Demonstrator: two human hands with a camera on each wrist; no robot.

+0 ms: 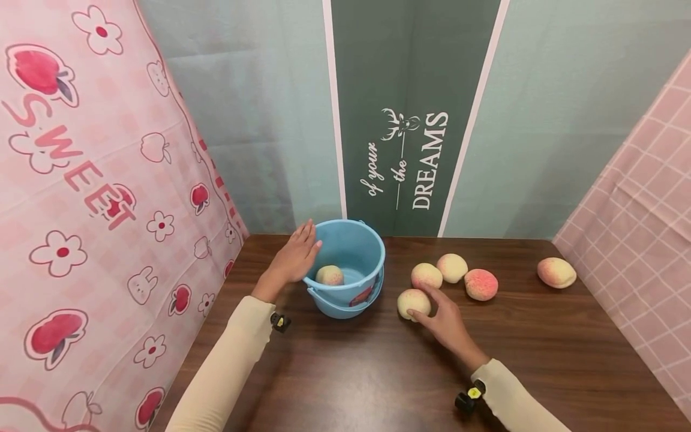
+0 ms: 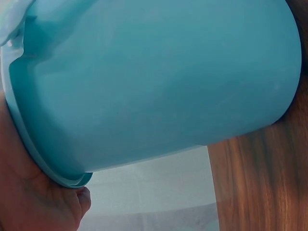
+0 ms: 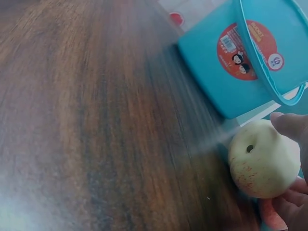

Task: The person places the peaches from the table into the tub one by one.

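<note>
My left hand rests against the left side of the blue bucket's rim, its fingers straight. The bucket stands upright on the table, its handle hanging down at the front. Inside lies a yellow-pink peach. To the right of the bucket, my right hand holds another pale peach between thumb and fingers; the right wrist view shows the stem hollow of this peach. Just behind it sits a pinkish peach, close to the right fingertips.
A yellow peach and a redder peach lie beside the right hand. One more peach is near the right edge of the wooden table. Printed cloths hang at the back, left and right, with a pink cloth on the left.
</note>
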